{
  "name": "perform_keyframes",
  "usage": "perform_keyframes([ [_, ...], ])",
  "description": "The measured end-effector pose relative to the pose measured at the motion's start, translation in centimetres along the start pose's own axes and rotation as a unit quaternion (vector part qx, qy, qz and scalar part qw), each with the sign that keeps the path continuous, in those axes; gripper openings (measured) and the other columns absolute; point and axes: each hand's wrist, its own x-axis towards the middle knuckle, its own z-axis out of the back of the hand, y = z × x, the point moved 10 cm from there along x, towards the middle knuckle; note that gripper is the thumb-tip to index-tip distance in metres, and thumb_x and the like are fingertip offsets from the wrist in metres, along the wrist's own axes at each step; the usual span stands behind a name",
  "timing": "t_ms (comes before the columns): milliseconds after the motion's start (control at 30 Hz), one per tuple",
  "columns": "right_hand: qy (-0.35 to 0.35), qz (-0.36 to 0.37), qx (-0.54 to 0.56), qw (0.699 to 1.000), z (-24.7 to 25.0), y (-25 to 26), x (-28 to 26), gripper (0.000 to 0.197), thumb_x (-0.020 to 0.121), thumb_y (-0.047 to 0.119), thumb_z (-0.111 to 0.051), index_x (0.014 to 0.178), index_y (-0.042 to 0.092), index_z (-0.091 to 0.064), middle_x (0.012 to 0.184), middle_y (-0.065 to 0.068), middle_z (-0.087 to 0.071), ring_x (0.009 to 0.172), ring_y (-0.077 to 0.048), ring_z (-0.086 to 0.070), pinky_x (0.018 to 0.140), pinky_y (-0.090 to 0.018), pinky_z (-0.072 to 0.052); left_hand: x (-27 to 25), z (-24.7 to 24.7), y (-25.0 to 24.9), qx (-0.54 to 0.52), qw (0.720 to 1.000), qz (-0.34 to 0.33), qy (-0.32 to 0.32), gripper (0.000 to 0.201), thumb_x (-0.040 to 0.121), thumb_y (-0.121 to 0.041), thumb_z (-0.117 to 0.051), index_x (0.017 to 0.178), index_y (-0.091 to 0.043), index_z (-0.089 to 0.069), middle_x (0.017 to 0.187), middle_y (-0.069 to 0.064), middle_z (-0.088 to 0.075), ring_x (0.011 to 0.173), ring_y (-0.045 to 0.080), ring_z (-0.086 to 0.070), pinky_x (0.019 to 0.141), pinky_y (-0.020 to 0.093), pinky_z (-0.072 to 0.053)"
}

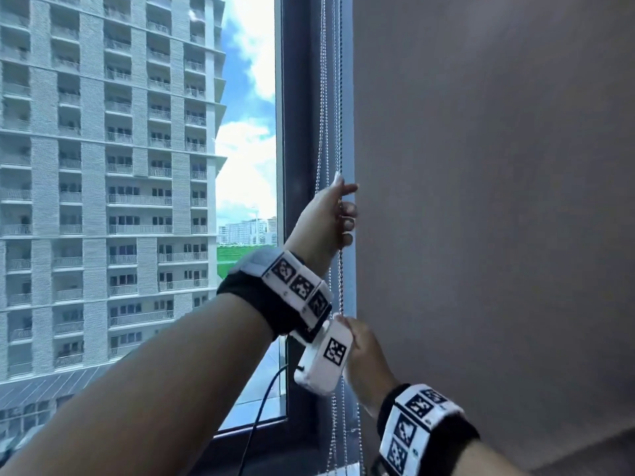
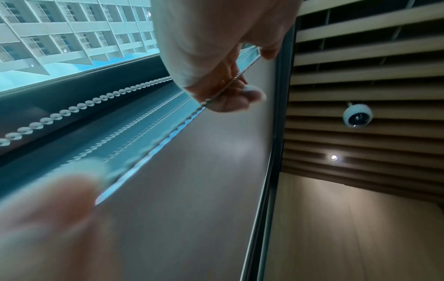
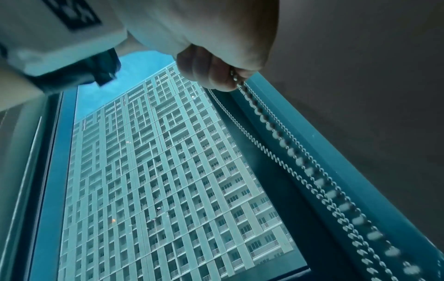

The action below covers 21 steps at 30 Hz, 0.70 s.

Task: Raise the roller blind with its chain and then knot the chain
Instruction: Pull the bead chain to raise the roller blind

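The grey-brown roller blind (image 1: 481,201) hangs down over the right of the window; it also shows in the left wrist view (image 2: 192,190). Its bead chain (image 1: 341,280) runs in several strands along the blind's left edge. My left hand (image 1: 338,207) is raised, with its fingers curled round one strand (image 2: 216,85). Lower on the same strand, my right hand (image 1: 360,341) pinches the chain, beside the left wrist's white camera box (image 1: 326,355). In the right wrist view the right hand's fingers (image 3: 216,72) grip the beads (image 3: 276,136). A blurred right fingertip (image 2: 48,218) fills the corner.
A dark window frame (image 1: 299,132) stands left of the chain, with glass and a tall building (image 1: 103,166) beyond. A black cable (image 1: 261,407) hangs below my left forearm. Overhead are a slatted ceiling (image 2: 360,66) and a round white camera (image 2: 358,116).
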Motion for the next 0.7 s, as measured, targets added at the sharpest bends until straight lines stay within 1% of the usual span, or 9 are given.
perform_keyframes([
  [67, 0.018, -0.011, 0.025, 0.999, -0.5, -0.4, -0.6, 0.033, 0.086, 0.036, -0.039, 0.076, 0.007, -0.053, 0.060, 0.005, -0.060, 0.063, -0.014, -0.061, 0.059, -0.033, -0.049, -0.1, 0.3, -0.6, 0.020, 0.999, -0.019, -0.024, 0.035, 0.097, -0.047, -0.035, 0.080, -0.021, -0.052, 0.056, -0.008, -0.032, 0.041, 0.006, -0.024, 0.038, 0.018, -0.017],
  [133, 0.030, -0.033, 0.052, 0.998, -0.8, -1.3, -1.2, 0.029, 0.082, 0.040, -0.045, 0.074, 0.014, -0.053, 0.059, 0.005, -0.061, 0.062, -0.014, -0.060, 0.062, -0.033, -0.047, -0.3, 0.7, 0.3, 0.024, 0.999, -0.031, -0.037, 0.036, 0.098, -0.041, -0.035, 0.068, -0.023, -0.042, 0.051, -0.009, -0.030, 0.037, 0.006, -0.022, 0.035, 0.015, -0.016],
  [233, 0.057, -0.068, 0.020, 0.996, -1.1, -3.0, -1.8, 0.064, 0.087, 0.063, -0.035, 0.087, 0.005, -0.061, 0.082, -0.019, -0.070, 0.075, -0.035, -0.066, 0.074, -0.044, -0.052, -1.8, 0.9, 2.1, 0.022, 0.998, -0.023, -0.045, 0.036, 0.099, -0.037, -0.037, 0.066, -0.023, -0.038, 0.049, -0.010, -0.031, 0.035, 0.005, -0.022, 0.034, 0.014, -0.017],
  [300, 0.050, -0.071, 0.007, 0.996, -0.4, -2.5, -1.5, 0.065, 0.090, 0.065, -0.025, 0.096, 0.016, -0.066, 0.094, -0.010, -0.074, 0.085, -0.022, -0.070, 0.083, -0.030, -0.053, -2.6, 1.1, 3.4, 0.022, 0.999, -0.019, -0.040, 0.037, 0.099, -0.037, -0.037, 0.064, -0.023, -0.037, 0.048, -0.011, -0.030, 0.036, 0.005, -0.022, 0.035, 0.014, -0.018],
  [367, 0.031, -0.054, 0.034, 0.997, 0.5, -0.3, -0.3, 0.046, 0.092, 0.055, -0.022, 0.098, 0.032, -0.061, 0.097, 0.014, -0.069, 0.088, 0.004, -0.064, 0.079, -0.008, -0.046, -3.5, 1.3, 5.0, 0.030, 0.999, -0.009, -0.040, 0.038, 0.099, -0.036, -0.037, 0.063, -0.023, -0.037, 0.047, -0.011, -0.030, 0.037, 0.005, -0.022, 0.035, 0.015, -0.017],
  [400, 0.023, -0.044, 0.056, 0.997, 0.8, 1.1, 0.6, 0.041, 0.092, 0.054, -0.025, 0.099, 0.034, -0.060, 0.100, 0.018, -0.067, 0.093, 0.006, -0.063, 0.081, -0.007, -0.045, -3.8, 1.6, 5.9, 0.033, 0.998, -0.004, -0.043, 0.038, 0.099, -0.035, -0.038, 0.063, -0.023, -0.037, 0.048, -0.010, -0.030, 0.037, 0.005, -0.022, 0.036, 0.016, -0.018],
  [467, -0.021, -0.009, 0.082, 0.996, 2.2, 3.5, 2.7, 0.041, 0.094, 0.051, -0.031, 0.104, 0.026, -0.063, 0.112, 0.005, -0.069, 0.105, -0.006, -0.064, 0.091, -0.021, -0.047, -4.9, 2.1, 7.3, 0.038, 0.998, 0.011, -0.044, 0.035, 0.099, -0.035, -0.039, 0.067, -0.021, -0.039, 0.051, -0.007, -0.028, 0.039, 0.007, -0.022, 0.037, 0.017, -0.018],
  [567, -0.066, 0.025, 0.054, 0.996, 3.6, 7.5, 5.0, 0.029, 0.100, 0.038, -0.031, 0.106, 0.024, -0.056, 0.116, -0.007, -0.068, 0.106, -0.018, -0.063, 0.096, -0.033, -0.047, -6.4, 2.3, 8.8, 0.054, 0.998, 0.031, -0.030, 0.028, 0.099, -0.036, -0.040, 0.077, -0.019, -0.044, 0.050, -0.008, -0.029, 0.039, 0.006, -0.023, 0.036, 0.018, -0.019],
  [700, -0.052, 0.049, 0.054, 0.996, 3.5, 11.7, 7.4, 0.023, 0.101, 0.033, -0.033, 0.102, 0.020, -0.052, 0.097, -0.006, -0.068, 0.083, -0.018, -0.063, 0.079, -0.034, -0.051, -7.0, 2.4, 10.8, 0.075, 0.996, 0.041, -0.006, 0.028, 0.095, -0.040, -0.046, 0.077, -0.018, -0.046, 0.055, -0.002, -0.037, 0.047, 0.015, -0.029, 0.044, 0.024, -0.022],
])
